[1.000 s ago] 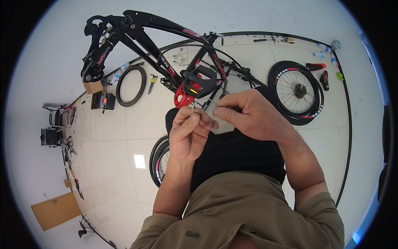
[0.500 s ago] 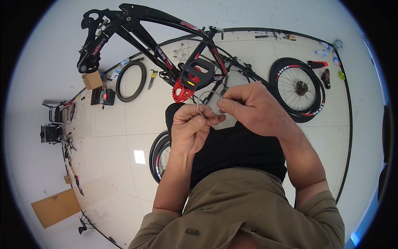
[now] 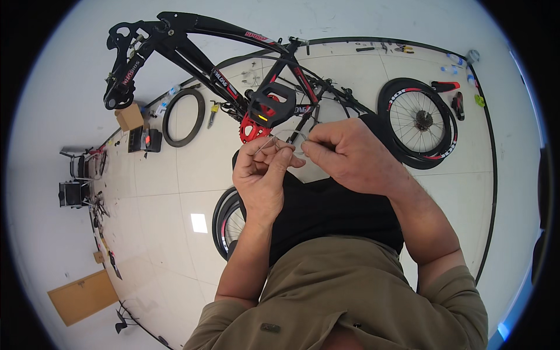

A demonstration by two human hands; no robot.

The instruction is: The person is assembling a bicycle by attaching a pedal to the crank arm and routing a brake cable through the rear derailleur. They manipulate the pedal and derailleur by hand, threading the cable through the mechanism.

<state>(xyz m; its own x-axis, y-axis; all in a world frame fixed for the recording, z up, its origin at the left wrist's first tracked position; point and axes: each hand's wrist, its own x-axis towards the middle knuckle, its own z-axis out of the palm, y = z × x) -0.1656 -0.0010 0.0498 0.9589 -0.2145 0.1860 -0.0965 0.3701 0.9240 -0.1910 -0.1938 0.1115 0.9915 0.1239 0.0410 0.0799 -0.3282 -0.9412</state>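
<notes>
A thin grey wire cable (image 3: 291, 132), bent into a loose curve, spans the space between my two hands. My left hand (image 3: 261, 185) pinches it between thumb and fingers, with a short length sticking out on the left. Thumb and forefinger of my right hand (image 3: 357, 156) are pressed together on the cable's other side; the end there is hidden. Just beyond my hands stands a black bicycle frame (image 3: 186, 53). Its red chainring (image 3: 251, 130) and black pedal (image 3: 272, 105) are close to my left fingertips.
A wheel with a cassette (image 3: 423, 121) lies at the right, near a red-and-black saddle (image 3: 446, 86). A loose tyre (image 3: 167, 125), a cardboard box (image 3: 129, 116) and a yellow-handled tool (image 3: 213, 112) lie left of the frame. Pliers (image 3: 403, 49) rest by the far wall.
My left hand has moved slightly up and left, its fingers shifting on the cable. The cable's loop has flattened into an open curve. My right hand keeps its pinch, nearly still.
</notes>
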